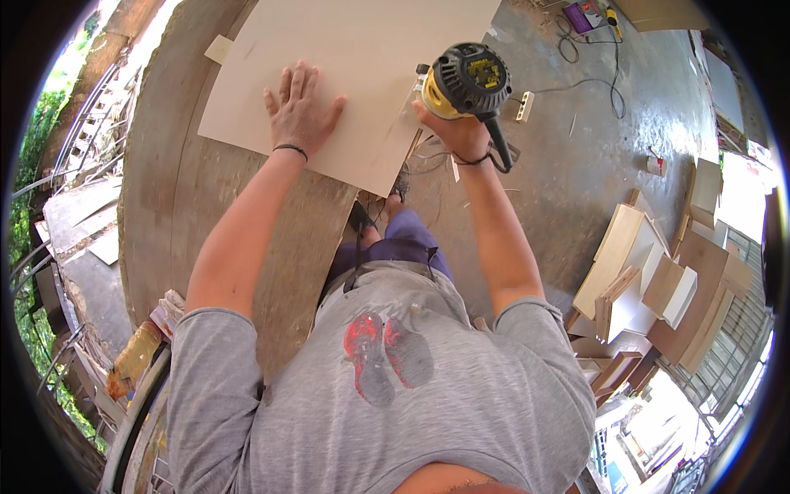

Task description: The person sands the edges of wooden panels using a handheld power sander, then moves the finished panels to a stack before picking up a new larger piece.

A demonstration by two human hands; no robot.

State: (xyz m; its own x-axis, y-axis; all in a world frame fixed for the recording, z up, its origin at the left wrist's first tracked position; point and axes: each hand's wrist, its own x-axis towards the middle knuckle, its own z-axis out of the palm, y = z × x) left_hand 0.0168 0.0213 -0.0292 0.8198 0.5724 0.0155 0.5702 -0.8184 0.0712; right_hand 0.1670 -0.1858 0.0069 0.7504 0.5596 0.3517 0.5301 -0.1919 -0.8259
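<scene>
A large pale board (362, 49) lies flat on a brown wooden workbench (197, 198). My left hand (300, 113) presses on top of it, palm down with the fingers spread. At the board's right edge stands a yellow and black trim router (471, 78), its dark cord curving down past my wrist. My right hand (455, 132) is wrapped round the router's lower body from the near side. The router's base and bit are hidden by its body and my fingers.
A white power strip (525, 107) and loose black cords lie on the grey floor. A purple box (583, 16) is at the far right. Wooden panels and box pieces (634, 263) are stacked at right. Scrap and metal bars (82, 132) crowd the left side.
</scene>
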